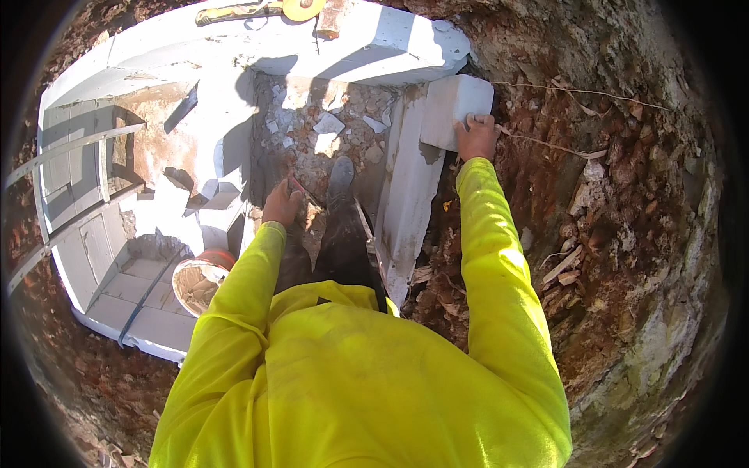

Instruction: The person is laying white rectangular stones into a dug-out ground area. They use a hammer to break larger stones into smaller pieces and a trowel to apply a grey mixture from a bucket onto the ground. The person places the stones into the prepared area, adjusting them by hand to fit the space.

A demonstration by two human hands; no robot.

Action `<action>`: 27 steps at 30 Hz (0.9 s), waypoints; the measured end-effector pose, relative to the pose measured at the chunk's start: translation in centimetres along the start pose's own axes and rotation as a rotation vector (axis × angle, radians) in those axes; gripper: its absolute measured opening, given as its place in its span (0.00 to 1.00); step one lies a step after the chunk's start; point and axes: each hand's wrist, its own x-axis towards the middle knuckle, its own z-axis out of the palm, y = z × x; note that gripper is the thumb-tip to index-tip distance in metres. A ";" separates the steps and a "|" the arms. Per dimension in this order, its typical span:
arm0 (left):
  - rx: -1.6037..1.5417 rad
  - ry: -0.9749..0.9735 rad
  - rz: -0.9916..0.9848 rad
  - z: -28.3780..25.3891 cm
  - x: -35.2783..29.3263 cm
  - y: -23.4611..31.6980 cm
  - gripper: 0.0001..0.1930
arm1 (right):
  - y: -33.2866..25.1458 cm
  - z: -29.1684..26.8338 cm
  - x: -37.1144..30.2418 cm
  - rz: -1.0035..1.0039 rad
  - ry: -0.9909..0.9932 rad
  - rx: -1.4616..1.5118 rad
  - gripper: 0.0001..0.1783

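A white building block [459, 105] sits at the far end of a low white block wall [409, 195] to my right. My right hand [476, 138] grips its near right corner, fingers bent over the edge. Grey mortar shows beneath the block and along the wall top. My left hand [282, 203] is lower and to the left, closed around a thin reddish handle [295, 185]; what it belongs to is hidden. Below that hand, my leg and a grey dusty shoe [341, 175] stand in the gap between the walls.
Rubble and white block pieces [329, 125] lie ahead of my shoe. A bucket [199, 285] with mortar residue stands left. A yellow level [238, 12], a yellow tape [303, 8] and a hammer-like tool [331, 19] lie on the far wall. Rough earth [616, 234] rises at right.
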 end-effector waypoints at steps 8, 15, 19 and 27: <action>-0.077 0.105 0.076 -6.7 -5.0 -1.7 0.33 | -2.1 -0.2 -0.5 0.092 -0.061 -0.194 0.19; -0.324 0.387 0.080 -12.2 -12.7 -5.7 0.30 | 0.0 0.0 1.8 -0.086 -0.238 -0.315 0.27; -0.505 0.640 0.100 -13.4 -19.5 -6.6 0.24 | -0.3 1.7 3.1 -0.129 0.084 -0.061 0.34; -0.707 1.111 -0.371 -5.7 -29.9 -12.1 0.15 | -13.8 8.6 -7.7 -0.685 -0.379 -0.027 0.24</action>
